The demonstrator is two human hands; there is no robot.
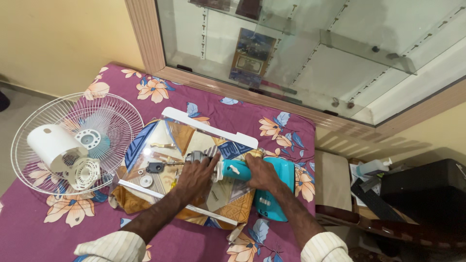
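Turquoise fan body (pixel 272 182) under the right hand (pixel 261 173)'s closed grip, left hand (pixel 194 175) clasping its grey motor (pixel 196 156).

White wire fan grille (pixel 77 143) left on floral purple cloth (pixel 204 104); glass cabinet (pixel 310 53) behind; spray bottle (pixel 374 167) right.

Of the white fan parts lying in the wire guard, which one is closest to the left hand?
The round slotted white disc at the wire guard's lower right edge; the white cylindrical cover lies farther from the left hand.

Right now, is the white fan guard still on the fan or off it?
Off. The white wire guard lies flat on the flowered cloth, apart from the teal fan body that both hands grip, with white plastic parts resting in it.
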